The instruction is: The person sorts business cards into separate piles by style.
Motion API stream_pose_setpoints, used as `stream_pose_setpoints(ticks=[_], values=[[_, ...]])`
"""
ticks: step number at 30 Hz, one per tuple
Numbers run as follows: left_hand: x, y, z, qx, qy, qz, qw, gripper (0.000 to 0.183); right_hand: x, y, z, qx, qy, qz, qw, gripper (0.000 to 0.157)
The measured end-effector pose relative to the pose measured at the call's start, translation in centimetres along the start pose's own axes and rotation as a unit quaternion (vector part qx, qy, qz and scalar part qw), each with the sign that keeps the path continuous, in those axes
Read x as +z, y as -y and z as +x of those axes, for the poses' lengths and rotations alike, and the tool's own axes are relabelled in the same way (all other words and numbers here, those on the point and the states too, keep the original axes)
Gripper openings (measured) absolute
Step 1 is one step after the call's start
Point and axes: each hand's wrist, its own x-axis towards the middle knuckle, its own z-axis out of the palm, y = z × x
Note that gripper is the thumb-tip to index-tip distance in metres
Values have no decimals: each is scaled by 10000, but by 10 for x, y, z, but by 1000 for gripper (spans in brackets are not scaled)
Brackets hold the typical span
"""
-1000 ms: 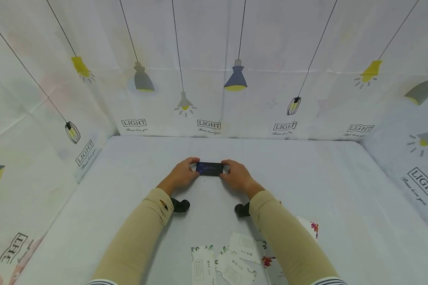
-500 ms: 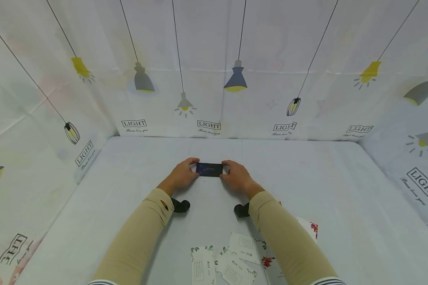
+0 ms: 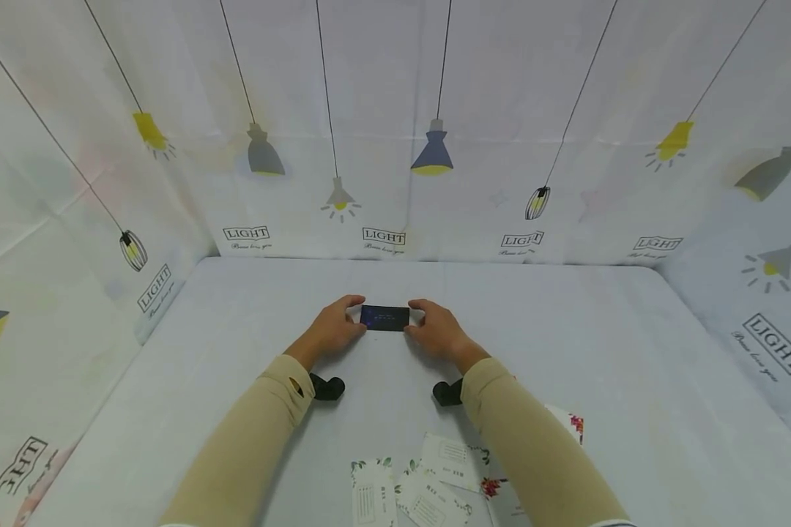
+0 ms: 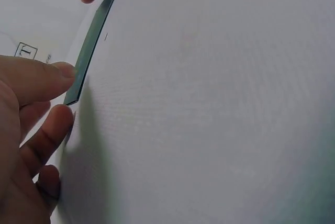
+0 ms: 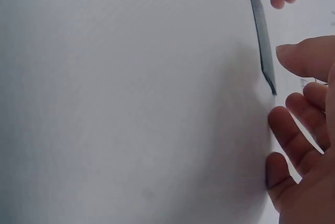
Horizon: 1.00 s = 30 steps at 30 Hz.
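A dark card [image 3: 385,319] with blue flecks and small pale print lies flat on the white table, its long side across. At its left end is my left hand [image 3: 332,329], finger and thumb at the corners. My right hand [image 3: 439,334] frames the right end the same way. In the left wrist view, the left thumb meets the card [image 4: 94,41] while the other fingers lie beyond its end. The right wrist view shows a small gap between the right thumb and the thin card [image 5: 263,35]. Neither hand plainly pinches it.
Several white cards with leaf prints, among them one card [image 3: 374,494], lie near the front of the table [image 3: 264,315]. A card with red flowers [image 3: 567,421] is partly hidden by the right sleeve. A lamp-print cloth [image 3: 382,88] stands behind the table.
The head view has tilted slightly, so everything sits a little lower. My right fingers have eased slightly outward from the dark card's corners; the card stays in place on the table.
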Motion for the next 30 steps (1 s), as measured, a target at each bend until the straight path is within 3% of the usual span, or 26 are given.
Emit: stream_pose_setpoints(ticks=[8,16,24,30], values=[[-6,-1,-14,241,38,-266,9993,61,-8,10,-17,-71,9,342,9994,52],[-4,-17,-32,890,157,-418,9950,56,-12,14,-40,-382,13,483,9981,50],[8,-38,-54,1371,483,-214,9891,59,-25,12,-84,-702,192,449,9963,57],[17,-50,-74,1601,733,-206,9842,60,-31,3,-119,-703,260,228,9969,56]])
